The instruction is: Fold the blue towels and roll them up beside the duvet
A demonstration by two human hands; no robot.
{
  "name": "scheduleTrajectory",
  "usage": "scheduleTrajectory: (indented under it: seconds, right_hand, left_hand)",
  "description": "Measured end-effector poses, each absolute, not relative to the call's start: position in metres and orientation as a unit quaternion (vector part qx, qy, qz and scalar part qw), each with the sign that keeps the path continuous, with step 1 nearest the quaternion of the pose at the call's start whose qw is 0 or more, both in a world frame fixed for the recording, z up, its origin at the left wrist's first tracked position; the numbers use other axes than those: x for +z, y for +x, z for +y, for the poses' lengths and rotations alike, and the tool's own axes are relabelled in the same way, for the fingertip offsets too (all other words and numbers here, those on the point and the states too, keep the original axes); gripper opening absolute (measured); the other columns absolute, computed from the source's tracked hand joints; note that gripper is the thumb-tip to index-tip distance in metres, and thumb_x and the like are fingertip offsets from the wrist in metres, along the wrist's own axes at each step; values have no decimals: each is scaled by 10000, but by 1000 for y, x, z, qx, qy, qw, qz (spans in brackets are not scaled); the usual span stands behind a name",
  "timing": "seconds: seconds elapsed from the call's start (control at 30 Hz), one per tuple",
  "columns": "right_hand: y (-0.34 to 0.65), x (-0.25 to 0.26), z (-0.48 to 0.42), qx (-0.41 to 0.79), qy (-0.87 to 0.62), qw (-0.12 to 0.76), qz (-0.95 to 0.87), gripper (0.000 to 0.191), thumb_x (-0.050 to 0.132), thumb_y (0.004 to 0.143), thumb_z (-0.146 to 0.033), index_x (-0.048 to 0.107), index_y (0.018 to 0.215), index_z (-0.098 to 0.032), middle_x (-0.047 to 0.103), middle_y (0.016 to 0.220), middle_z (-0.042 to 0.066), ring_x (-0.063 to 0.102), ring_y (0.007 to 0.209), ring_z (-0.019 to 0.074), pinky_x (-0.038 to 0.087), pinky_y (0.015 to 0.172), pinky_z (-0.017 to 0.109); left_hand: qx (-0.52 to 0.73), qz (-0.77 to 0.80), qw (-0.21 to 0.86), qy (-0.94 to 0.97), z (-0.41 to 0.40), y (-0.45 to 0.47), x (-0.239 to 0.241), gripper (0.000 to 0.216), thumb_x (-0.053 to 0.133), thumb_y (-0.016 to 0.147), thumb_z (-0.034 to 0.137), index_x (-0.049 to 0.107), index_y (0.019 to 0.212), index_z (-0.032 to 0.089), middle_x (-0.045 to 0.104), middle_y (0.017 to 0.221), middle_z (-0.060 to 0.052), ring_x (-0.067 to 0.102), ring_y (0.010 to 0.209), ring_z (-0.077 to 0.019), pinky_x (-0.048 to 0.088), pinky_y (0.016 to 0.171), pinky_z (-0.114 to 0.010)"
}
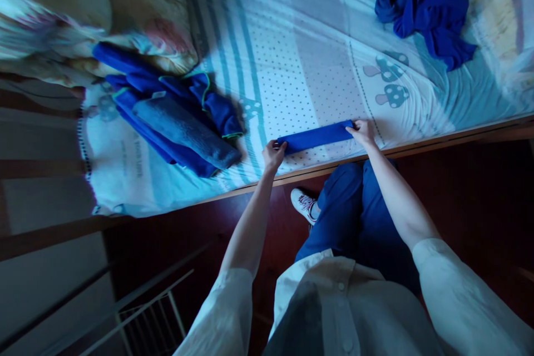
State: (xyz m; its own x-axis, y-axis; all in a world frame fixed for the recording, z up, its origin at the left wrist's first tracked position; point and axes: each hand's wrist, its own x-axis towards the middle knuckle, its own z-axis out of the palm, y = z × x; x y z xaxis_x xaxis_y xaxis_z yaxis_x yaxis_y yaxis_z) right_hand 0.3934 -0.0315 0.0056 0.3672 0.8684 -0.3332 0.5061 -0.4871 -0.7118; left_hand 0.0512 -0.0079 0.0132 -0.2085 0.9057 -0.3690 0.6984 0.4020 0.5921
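Observation:
A blue cloth folded into a long narrow strip lies near the front edge of the bed, slightly tilted up toward the right. My left hand pinches its left end between thumb and fingers. At the other end, my right hand grips the corner the same way. Left of my hands lies a pile of blue garments with green trim, a greyer blue fleecy piece on top. Farther off to the right sits a crumpled blue cloth.
The bed has a patterned sheet with dots, stripes and mushrooms. A bunched floral quilt rises at the far left. The wooden bed edge runs before my knees. At lower left stands a white metal rack.

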Motion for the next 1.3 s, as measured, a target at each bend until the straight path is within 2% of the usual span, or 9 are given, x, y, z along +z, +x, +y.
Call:
scheduleTrajectory:
  seconds: [0.13,0.27,0.4,0.6,0.73,0.87,1.07,1.2,1.3]
  right_hand:
    - [391,12,-34,303,-796,221,-476,291,733,837,-374,739,1034,-160,783,1025,142,725,1007,271,557,957,408]
    - [390,15,-36,283,-791,185,-510,326,680,888,-332,735,1154,-152,766,1137,173,694,1105,297,523,1018,445]
    - [390,13,-35,280,-788,179,-518,301,661,887,-303,748,1135,-157,766,1132,174,689,1100,310,521,1003,456]
    - [388,16,-38,271,-798,170,-511,372,644,860,-295,712,1203,-168,750,1162,171,676,1101,320,515,1012,498]
    - [382,32,-38,209,-788,153,-559,506,654,854,-281,628,1344,-157,632,1386,218,551,1321,365,447,1097,553]
    - [355,63,-20,209,-700,155,-665,768,790,782,-357,524,1480,-180,517,1532,218,439,1443,403,386,1162,601]
    - [268,119,21,320,-564,146,-747,923,919,645,-374,553,1479,-222,663,1386,155,589,1317,381,485,1103,556]
    - [216,145,41,383,-549,237,-704,611,920,609,-409,733,1157,-212,775,1037,56,710,1068,337,598,940,507]
    - [186,166,48,430,-549,321,-641,422,924,583,-438,729,862,-188,744,805,13,730,939,308,627,848,457]
  left_hand:
    - [143,738,318,578,-7,55,17,446,671,846,311,675,1260,143,761,1173,-142,724,1038,-249,542,1009,-371]
    - [122,712,353,595,-3,49,22,560,738,796,304,659,1316,112,756,1189,-153,720,1038,-247,556,976,-356]
    - [98,688,425,580,9,37,25,494,820,671,281,731,1133,129,772,917,-70,708,851,-204,566,818,-303]
    - [22,595,544,591,34,33,32,208,846,521,201,715,680,167,592,549,37,575,585,-154,480,592,-267]
    - [58,586,532,608,42,36,44,250,848,497,192,699,697,174,606,581,34,579,592,-157,484,581,-265]
    - [161,573,492,635,41,36,68,291,836,561,230,690,805,166,697,773,-9,638,716,-173,535,684,-283]
    - [296,545,422,661,30,42,129,320,849,673,263,723,940,138,725,846,-40,686,846,-205,556,869,-353]
    - [429,534,365,631,26,33,163,424,834,765,363,712,1111,152,747,1023,-78,691,1062,-252,545,947,-372]
    - [491,522,353,602,24,9,165,635,827,793,451,614,1341,213,707,1252,-107,641,1245,-286,535,978,-395]
